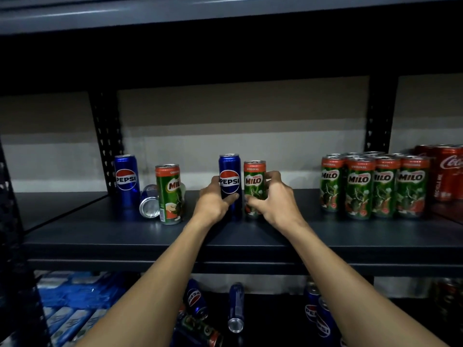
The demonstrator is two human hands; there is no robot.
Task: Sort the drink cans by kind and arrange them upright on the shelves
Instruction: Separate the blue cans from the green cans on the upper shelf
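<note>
We cannot follow the left hand where it curls behind the Pepsi can, and the right hand covers the Milo can low down. At the left, a standing Milo hides part of a lying can. In the Milo block only the back rows' tops show. The right edge cuts the Coke cans. Below, 2 arms cover dim lower cans, and the blue packs blur beyond reading.

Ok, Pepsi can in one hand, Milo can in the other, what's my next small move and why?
Probably carry the Milo can in your right hand rightward to the upright Milo group; it stands beside the Pepsi can your left hand grips, so kinds are mixed.
</note>
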